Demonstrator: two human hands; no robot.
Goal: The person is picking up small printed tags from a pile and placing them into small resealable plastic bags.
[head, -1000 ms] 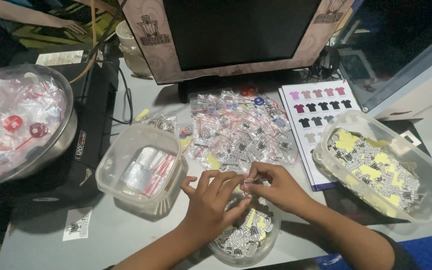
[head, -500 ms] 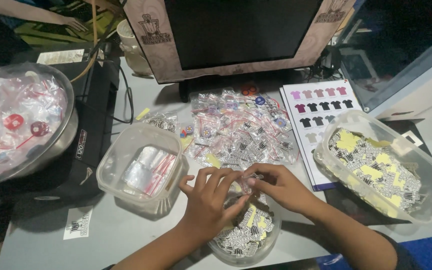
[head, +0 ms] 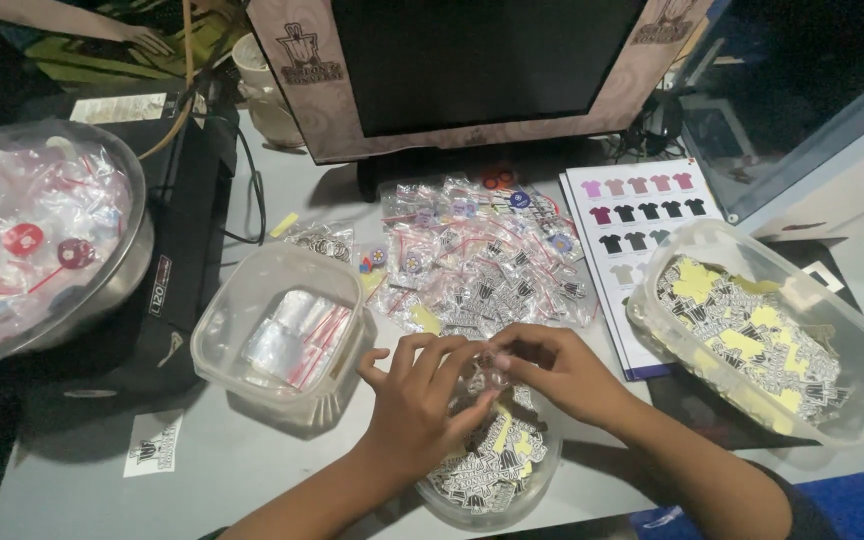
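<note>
A grey desk (head: 252, 470): at bottom centre, both hands, left (head: 422, 405) and right (head: 562, 370), pinch a small clear bag (head: 487, 372) over a bowl (head: 487, 470) of stickers; at centre left, a tub (head: 277, 335) holds bags.

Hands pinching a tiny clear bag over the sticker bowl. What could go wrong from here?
1. The small clear plastic bag, pinched between left hand and right hand, could slip into the round clear bowl of black-and-white stickers below and be hard to spot.
2. That bowl sits at the grey table's near edge; a forearm nudge might tip it off.
3. The heap of filled clear bags lies close, so finished and unfinished could mix.
</note>
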